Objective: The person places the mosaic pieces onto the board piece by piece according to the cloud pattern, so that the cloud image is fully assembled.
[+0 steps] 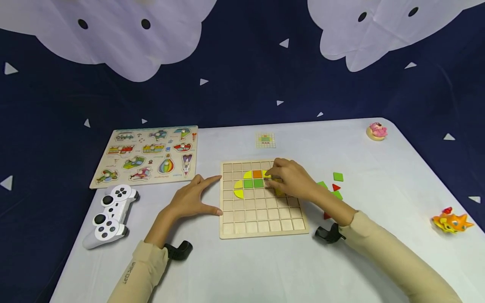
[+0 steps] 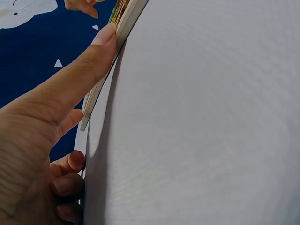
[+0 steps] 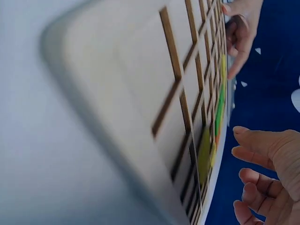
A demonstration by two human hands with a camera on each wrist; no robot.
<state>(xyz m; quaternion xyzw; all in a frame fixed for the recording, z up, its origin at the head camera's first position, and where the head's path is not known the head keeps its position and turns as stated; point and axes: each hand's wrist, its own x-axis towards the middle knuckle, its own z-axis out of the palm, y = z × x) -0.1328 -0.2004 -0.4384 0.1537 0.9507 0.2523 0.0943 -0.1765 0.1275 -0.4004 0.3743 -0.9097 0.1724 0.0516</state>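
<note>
The wooden grid board (image 1: 261, 210) holds yellow, orange and green tiles; left hand (image 1: 193, 198) braces its edge, fingers straight, right hand (image 1: 291, 179) rests relaxed on top.

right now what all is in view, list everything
grid board: 1, pale wood, middle of the table
pieces in the board: yellow, orange and green, upper rows; count unclear under the hand
loose pieces: green and red, on the table right of the board; count unclear
pattern card: 1, small, behind the board
peg puzzle: 1, wooden with coloured vehicles, far left
game controller: 1, white, near left
pink toy: 1, far right corner
orange toy: 1, right edge
table: 1, white
left hand: fingers straight, against the board's left edge
right hand: over the board's upper right cells
</note>
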